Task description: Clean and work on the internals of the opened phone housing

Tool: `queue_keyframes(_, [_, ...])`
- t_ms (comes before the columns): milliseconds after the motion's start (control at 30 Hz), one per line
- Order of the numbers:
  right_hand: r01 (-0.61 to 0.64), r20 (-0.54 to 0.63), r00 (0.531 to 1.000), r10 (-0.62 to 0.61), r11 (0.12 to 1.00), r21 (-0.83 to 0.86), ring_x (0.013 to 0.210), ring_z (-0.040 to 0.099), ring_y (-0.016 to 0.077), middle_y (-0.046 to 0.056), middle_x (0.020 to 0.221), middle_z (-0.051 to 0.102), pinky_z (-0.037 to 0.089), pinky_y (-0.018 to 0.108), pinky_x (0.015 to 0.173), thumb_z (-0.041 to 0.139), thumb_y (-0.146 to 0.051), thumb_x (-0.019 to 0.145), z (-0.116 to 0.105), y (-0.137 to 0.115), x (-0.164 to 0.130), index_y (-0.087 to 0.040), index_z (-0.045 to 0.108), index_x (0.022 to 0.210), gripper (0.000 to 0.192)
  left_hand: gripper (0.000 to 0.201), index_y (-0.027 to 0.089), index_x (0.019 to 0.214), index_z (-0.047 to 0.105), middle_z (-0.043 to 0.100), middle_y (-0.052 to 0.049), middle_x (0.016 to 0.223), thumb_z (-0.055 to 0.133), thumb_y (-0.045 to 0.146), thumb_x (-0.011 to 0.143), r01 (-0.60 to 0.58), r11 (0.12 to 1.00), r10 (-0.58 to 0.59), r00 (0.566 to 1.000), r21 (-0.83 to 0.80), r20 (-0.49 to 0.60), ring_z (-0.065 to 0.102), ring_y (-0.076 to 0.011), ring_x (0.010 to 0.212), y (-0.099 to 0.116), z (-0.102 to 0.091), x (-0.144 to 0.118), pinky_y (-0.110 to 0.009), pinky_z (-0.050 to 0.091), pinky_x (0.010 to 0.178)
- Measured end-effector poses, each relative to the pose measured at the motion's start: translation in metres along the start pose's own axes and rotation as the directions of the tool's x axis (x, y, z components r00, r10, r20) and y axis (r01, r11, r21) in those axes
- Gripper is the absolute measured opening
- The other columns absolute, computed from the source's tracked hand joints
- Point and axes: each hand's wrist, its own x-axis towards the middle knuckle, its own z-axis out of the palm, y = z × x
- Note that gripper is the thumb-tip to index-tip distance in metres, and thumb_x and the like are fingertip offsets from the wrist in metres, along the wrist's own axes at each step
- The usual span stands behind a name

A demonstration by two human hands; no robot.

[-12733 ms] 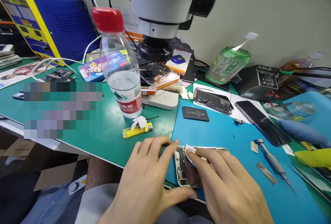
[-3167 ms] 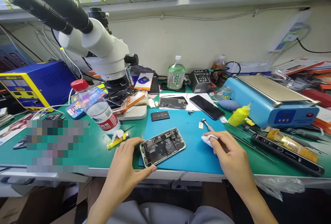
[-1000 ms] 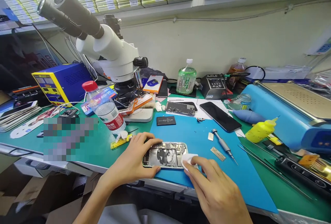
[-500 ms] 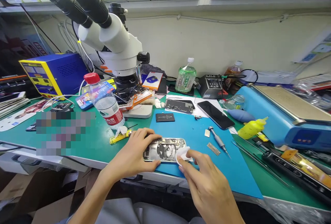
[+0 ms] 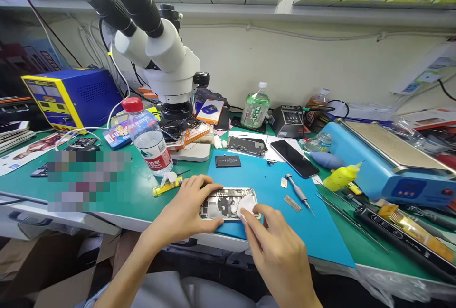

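Observation:
An opened phone housing (image 5: 218,209), its inner parts bare, lies at the front of the blue mat (image 5: 249,173). My left hand (image 5: 192,206) grips its left end, thumb along the near edge and fingers over the far edge. Between the thumb and fingers of my right hand (image 5: 276,237) is a folded white tissue (image 5: 246,205), pressed against the right part of the housing. Behind the housing lies a black phone battery (image 5: 228,161). To the right are a grey screwdriver (image 5: 299,191) and a small metal strip (image 5: 292,203).
A microscope (image 5: 167,66) rises at the back left, with a red-capped water bottle (image 5: 147,139) before it. A black phone (image 5: 294,158), a detached screen (image 5: 246,145), tweezers (image 5: 351,221) and a yellow squeeze bottle (image 5: 342,176) lie right of centre. A blue heating machine (image 5: 384,170) stands far right.
My right hand has slid the tissue slightly left, further over the inside of the housing. My left hand keeps its grip. The camera view has shifted a little.

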Motion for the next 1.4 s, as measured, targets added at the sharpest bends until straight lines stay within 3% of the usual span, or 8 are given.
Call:
queue_keyframes(267, [0.306,0.231,0.937,-0.263,0.936,-0.175,0.083,0.057,0.0238,0.01,0.101,0.072,0.043,0.038,0.068,0.047,0.005,0.089,-0.005,0.002,0.016,-0.011,0.073,0.114,0.039,0.064,0.03,0.142,0.06,0.057,-0.008,0.137,0.085,0.035,0.083,-0.002,1.0,0.002,1.0,-0.016,0.0,0.053,-0.0336,0.126,0.0,-0.003,0.001,-0.052,0.043,0.112])
queue_keyframes(900, [0.311,0.246,0.932,-0.267,0.936,-0.162,0.08,0.062,0.0219,0.011,0.104,0.074,0.048,0.036,0.068,0.045,0.004,0.094,-0.004,0.001,0.025,-0.012,0.073,0.11,0.036,0.063,0.028,0.14,0.061,0.061,-0.007,0.135,0.083,0.043,0.083,-0.034,0.999,0.034,0.999,-0.006,-0.026,0.055,-0.0337,0.124,-0.004,-0.001,0.002,-0.052,0.045,0.108])
queue_keyframes(1000, [0.179,0.223,0.956,-0.191,0.981,0.074,0.085,0.067,0.02,0.007,0.104,0.074,0.052,0.032,0.074,0.047,-0.006,0.103,-0.013,0.015,0.025,-0.02,0.072,0.104,0.028,0.063,0.029,0.139,0.062,0.061,-0.007,0.134,0.084,0.044,0.082,-0.026,0.999,0.026,0.999,-0.024,-0.031,0.055,-0.0339,0.123,-0.006,0.0,0.002,-0.052,0.046,0.108])
queue_keyframes(1067, [-0.063,0.148,0.989,0.029,0.971,0.229,0.086,0.069,0.0191,0.006,0.102,0.074,0.054,0.03,0.075,0.051,-0.022,0.107,-0.023,0.032,0.023,-0.023,0.07,0.097,0.022,0.063,0.03,0.139,0.062,0.06,-0.007,0.134,0.084,0.044,0.082,-0.012,0.999,0.011,1.0,-0.043,-0.02,0.055,-0.0338,0.122,-0.007,0.0,0.001,-0.051,0.047,0.107])
queue_keyframes(1100, [-0.217,0.109,0.975,0.195,0.941,0.259,0.083,0.069,0.0193,0.005,0.1,0.073,0.055,0.03,0.073,0.051,-0.03,0.108,-0.028,0.042,0.021,-0.024,0.069,0.095,0.023,0.064,0.03,0.14,0.062,0.06,-0.007,0.134,0.085,0.044,0.082,-0.005,0.999,0.004,1.0,-0.05,-0.013,0.055,-0.0338,0.122,-0.007,0.0,0.001,-0.051,0.047,0.107])
queue_keyframes(1200, [-0.59,0.072,0.806,0.587,0.786,0.184,0.063,0.063,0.0192,0.001,0.08,0.07,0.05,0.03,0.055,0.049,-0.053,0.106,-0.04,0.068,0.01,-0.026,0.069,0.091,0.036,0.066,0.033,0.142,0.06,0.058,-0.006,0.137,0.086,0.04,0.081,0.015,0.997,-0.015,1.0,-0.074,-0.001,0.053,-0.0337,0.124,-0.007,-0.001,0.0,-0.051,0.047,0.109])
queue_keyframes(1267, [-0.657,0.099,0.754,0.649,0.746,0.108,0.059,0.062,0.0203,0.001,0.07,0.067,0.047,0.031,0.051,0.05,-0.062,0.101,-0.043,0.08,0.0,-0.026,0.068,0.084,0.044,0.067,0.035,0.143,0.058,0.057,-0.004,0.14,0.085,0.036,0.082,0.027,0.995,-0.027,1.0,-0.098,0.005,0.052,-0.0326,0.127,-0.006,-0.003,-0.001,-0.05,0.045,0.111])
queue_keyframes(1400, [-0.603,0.129,0.796,0.592,0.793,0.083,0.065,0.062,0.0198,0.001,0.08,0.068,0.048,0.032,0.059,0.058,-0.065,0.097,-0.037,0.087,-0.018,-0.027,0.071,0.088,0.042,0.068,0.04,0.147,0.051,0.058,-0.001,0.14,0.082,0.031,0.087,0.032,0.992,-0.028,0.999,-0.121,0.031,0.051,-0.0303,0.132,-0.002,-0.004,-0.002,-0.047,0.042,0.114])
